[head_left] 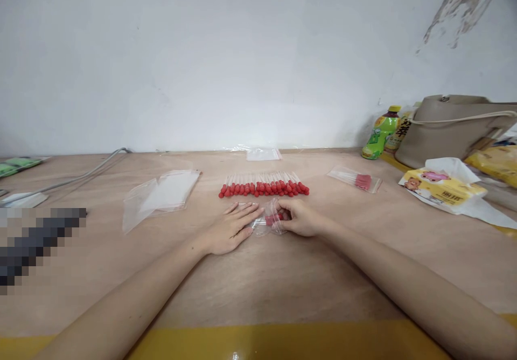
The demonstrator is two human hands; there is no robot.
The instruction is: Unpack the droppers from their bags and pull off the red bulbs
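A clear plastic bag (258, 225) lies on the table between my hands, with some red-tipped white sticks (273, 219) inside. My left hand (231, 229) rests flat, fingers stretched out over the left end of the bag. At the other end, my right hand (301, 217) pinches the bag's edge between thumb and fingers. Just beyond the hands runs a row of loose red-tipped white sticks (264, 187), their red ends toward me. How many sticks the bag holds cannot be made out.
Flat clear bags (169, 190) are stacked at left; another bag pile (263, 154) lies by the wall. A filled bag (357, 180) sits at right, near a tissue pack (442, 185), a green bottle (382, 133) and a beige handbag (448, 128). A grey cable (95, 170) crosses the left side.
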